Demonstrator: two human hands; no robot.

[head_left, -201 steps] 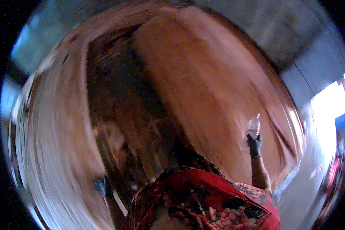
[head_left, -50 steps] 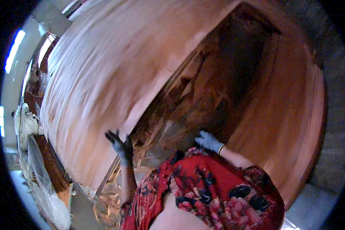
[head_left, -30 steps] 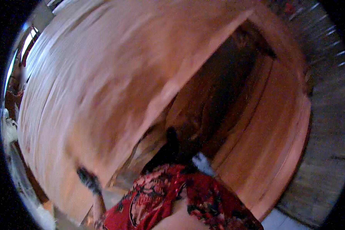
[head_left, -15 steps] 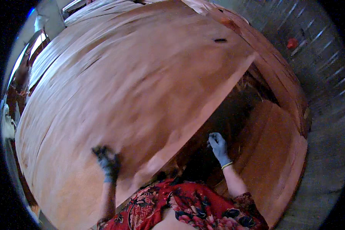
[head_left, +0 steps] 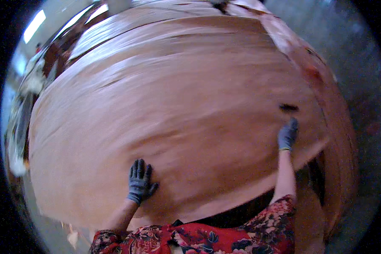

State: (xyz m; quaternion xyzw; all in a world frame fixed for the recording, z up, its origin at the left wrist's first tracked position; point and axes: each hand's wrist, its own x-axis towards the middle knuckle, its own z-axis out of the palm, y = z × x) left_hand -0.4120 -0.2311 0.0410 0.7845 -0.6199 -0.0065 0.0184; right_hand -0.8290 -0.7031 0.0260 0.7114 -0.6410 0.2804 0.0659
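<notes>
A large, thin, pinkish-brown sheet, looking like wood veneer, spreads over a wide stack in front of me. My left hand, in a grey work glove, lies flat on its near left part with the fingers apart. Over the right part of the sheet reaches my right hand, gloved too, its fingers stretched forward and slightly blurred. Just beyond those fingertips lies a small dark oblong object; its kind is not clear, and a small gap separates it from the hand.
Along the right runs a reddish-brown border of stacked sheets, with grey floor beyond it. A dark gap shows under the sheet's near edge. Pale, bundled material stands at the far left.
My right hand has moved from the dark gap up and rightward onto the sheet, near the dark object. My left hand has flattened on the sheet. The whole view has turned.
</notes>
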